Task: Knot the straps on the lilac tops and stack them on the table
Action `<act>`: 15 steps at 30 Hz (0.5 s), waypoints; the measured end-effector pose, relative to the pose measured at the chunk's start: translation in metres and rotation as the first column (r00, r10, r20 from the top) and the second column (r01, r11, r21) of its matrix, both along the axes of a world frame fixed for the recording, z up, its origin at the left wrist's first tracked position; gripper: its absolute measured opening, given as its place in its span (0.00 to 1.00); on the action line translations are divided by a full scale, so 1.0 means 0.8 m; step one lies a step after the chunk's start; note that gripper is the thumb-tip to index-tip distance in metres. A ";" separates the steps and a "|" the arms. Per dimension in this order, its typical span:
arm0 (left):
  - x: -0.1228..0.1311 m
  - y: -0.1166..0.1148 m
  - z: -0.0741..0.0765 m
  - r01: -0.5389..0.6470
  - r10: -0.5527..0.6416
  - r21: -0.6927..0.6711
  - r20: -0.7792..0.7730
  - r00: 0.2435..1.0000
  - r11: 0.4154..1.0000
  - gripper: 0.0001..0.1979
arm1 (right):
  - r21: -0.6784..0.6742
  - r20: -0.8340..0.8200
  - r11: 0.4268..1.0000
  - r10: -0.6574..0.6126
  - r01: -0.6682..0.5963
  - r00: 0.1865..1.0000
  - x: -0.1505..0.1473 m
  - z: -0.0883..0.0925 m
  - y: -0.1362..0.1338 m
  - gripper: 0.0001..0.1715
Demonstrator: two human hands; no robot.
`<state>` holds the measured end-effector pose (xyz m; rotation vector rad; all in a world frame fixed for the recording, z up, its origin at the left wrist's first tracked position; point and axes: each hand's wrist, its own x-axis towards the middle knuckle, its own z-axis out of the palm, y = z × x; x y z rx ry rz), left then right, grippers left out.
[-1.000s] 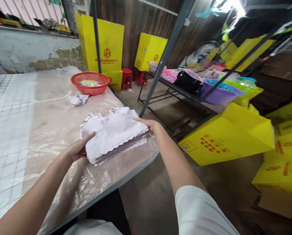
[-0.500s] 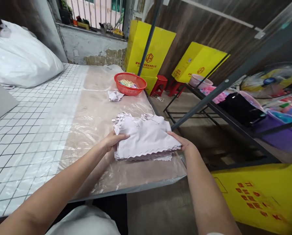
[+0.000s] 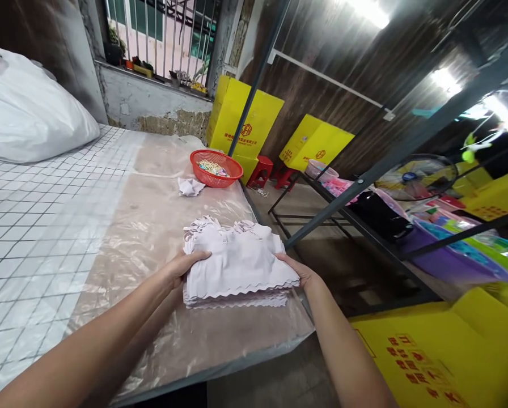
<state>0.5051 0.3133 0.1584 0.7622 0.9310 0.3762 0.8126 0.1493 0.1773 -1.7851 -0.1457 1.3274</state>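
Note:
A stack of pale lilac fabric pieces [image 3: 239,260] with scalloped front edges lies near the front corner of the plastic-covered table [image 3: 152,334]. My left hand [image 3: 188,265] grips its left side, thumb on top and the other fingers hidden underneath. At the right side my right hand [image 3: 297,268] holds the stack's edge, its thumb on the upper layers. Loose strips bunch up along the far edge of the stack. Beyond it sits a small crumpled piece of the same cloth [image 3: 190,187], beside a red plastic basket [image 3: 217,177] holding small coloured items.
A large white bag [image 3: 33,113] rests on the table's far left. Dark metal posts [image 3: 322,215] slant past the table's right edge. Rightward stand a rack with a purple tub [image 3: 445,258], yellow boxes [image 3: 441,340], red stools [image 3: 260,171] and a fan [image 3: 411,177].
The camera view has tilted up and shifted, so the stack appears lower and further left. Both hands keep their hold on its sides.

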 end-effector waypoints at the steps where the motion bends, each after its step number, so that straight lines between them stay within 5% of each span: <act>1: 0.000 0.000 0.000 0.001 -0.001 -0.004 0.004 1.000 1.000 0.31 | 0.009 -0.003 1.000 -0.012 0.012 1.000 -0.001 0.000 0.000 0.22; 15: 0.008 0.003 0.021 -0.083 0.084 -0.012 0.032 0.996 0.996 0.23 | 0.071 0.184 0.995 0.053 -0.068 0.982 -0.014 0.009 0.015 0.16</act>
